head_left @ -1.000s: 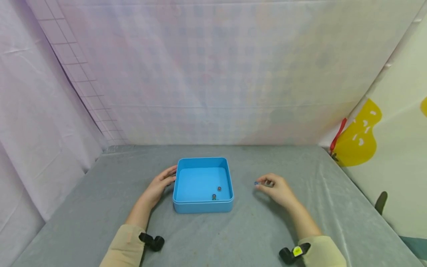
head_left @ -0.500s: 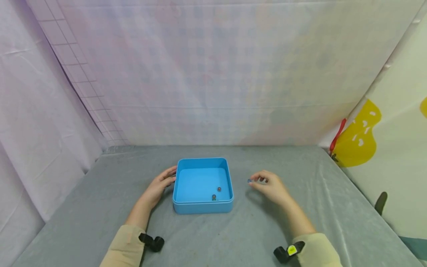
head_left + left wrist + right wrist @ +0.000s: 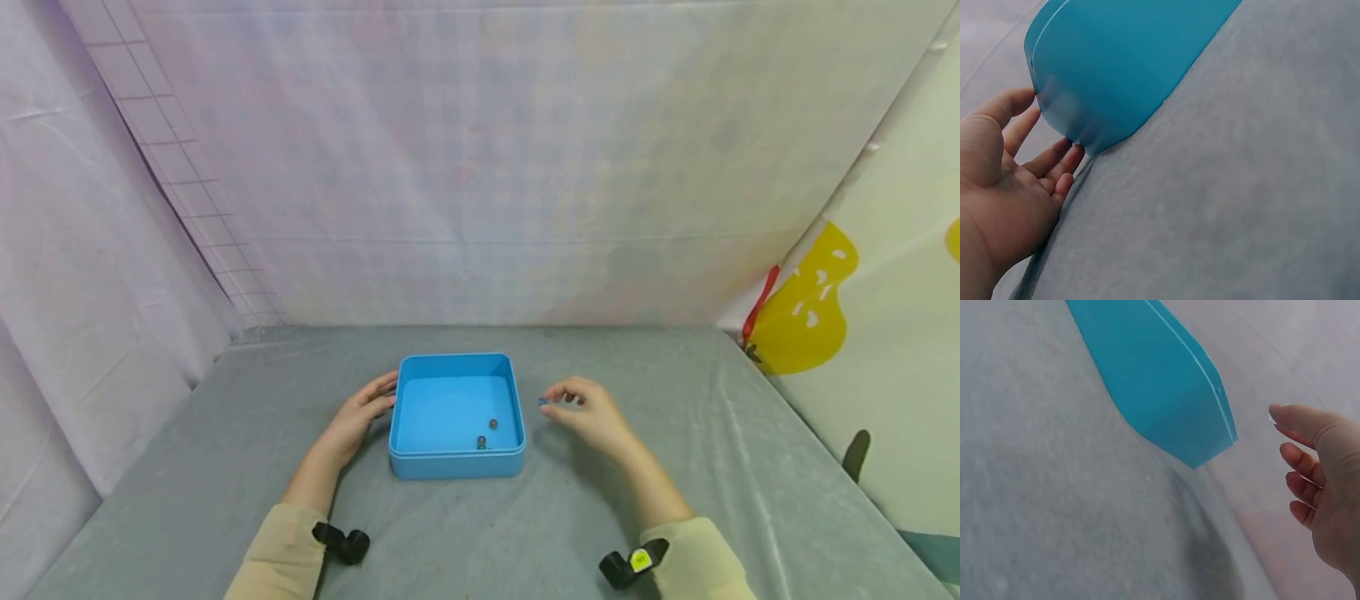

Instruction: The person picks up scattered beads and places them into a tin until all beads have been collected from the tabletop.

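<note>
A square blue box (image 3: 457,465) without a lid stands on the grey cloth. Inside it, near the front right corner, lie two small brownish marbles (image 3: 492,424); a greenish bit shows beside the front one, mostly hidden by the front wall. My left hand (image 3: 355,423) rests its fingertips against the box's left side, fingers loosely spread, as the left wrist view also shows. Just off the right side of the box, my right hand (image 3: 592,417) pinches a small blue marble (image 3: 542,402) between thumb and forefinger. In the right wrist view only a glassy glint of it shows.
Grey cloth (image 3: 480,550) covers the table. A pale curtain (image 3: 465,167) hangs behind its far edge, with white cloth (image 3: 90,250) at the left. On the right wall is a yellow printed shape (image 3: 806,312). Each sleeve carries a black wrist camera (image 3: 341,543).
My right hand has moved left towards the box, and slightly away from me, with the blue marble still pinched. The left hand, the box and the marbles inside have stayed put.
</note>
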A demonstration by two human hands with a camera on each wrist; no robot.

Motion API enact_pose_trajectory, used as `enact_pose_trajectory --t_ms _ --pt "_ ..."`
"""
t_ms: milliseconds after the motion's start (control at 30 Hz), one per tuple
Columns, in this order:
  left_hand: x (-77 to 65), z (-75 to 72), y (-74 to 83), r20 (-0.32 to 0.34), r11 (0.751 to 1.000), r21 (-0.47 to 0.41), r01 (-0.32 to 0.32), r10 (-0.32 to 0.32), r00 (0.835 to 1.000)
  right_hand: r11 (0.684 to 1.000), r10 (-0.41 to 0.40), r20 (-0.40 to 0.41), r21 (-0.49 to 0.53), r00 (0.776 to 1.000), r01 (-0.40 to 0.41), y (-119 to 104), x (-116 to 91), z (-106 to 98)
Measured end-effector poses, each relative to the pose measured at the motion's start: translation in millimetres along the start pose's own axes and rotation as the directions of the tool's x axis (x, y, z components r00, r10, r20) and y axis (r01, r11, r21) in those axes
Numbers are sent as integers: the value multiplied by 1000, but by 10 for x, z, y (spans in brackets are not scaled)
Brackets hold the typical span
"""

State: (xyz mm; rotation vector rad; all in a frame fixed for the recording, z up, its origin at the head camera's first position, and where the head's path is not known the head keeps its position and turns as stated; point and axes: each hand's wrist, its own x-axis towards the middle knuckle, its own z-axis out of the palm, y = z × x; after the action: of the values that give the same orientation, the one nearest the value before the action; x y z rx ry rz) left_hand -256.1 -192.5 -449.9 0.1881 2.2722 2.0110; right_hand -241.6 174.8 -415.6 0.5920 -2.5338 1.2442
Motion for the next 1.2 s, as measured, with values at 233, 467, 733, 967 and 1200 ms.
enact_pose_trajectory --t_ms 233,467,733,967,1200 --pt "6 -8 -13 6 1000 -1 -3 3 1000 1000 -5 8 25 1000 5 -78 31 69" --pt "0 -10 -11 3 1000 -2 -4 4 1000 1000 -9 24 27 1000 8 -164 66 165" --pt "15 -11 -19 4 1000 -4 2 -2 1000 998 -11 43 58 999 8 -249 96 267" --pt "25 -10 -24 3 1000 -10 8 -8 1000 998 -15 73 66 997 10 -317 144 355" --pt "32 -16 -34 7 1000 -10 -1 1 1000 995 -45 82 90 996 38 -335 201 465"
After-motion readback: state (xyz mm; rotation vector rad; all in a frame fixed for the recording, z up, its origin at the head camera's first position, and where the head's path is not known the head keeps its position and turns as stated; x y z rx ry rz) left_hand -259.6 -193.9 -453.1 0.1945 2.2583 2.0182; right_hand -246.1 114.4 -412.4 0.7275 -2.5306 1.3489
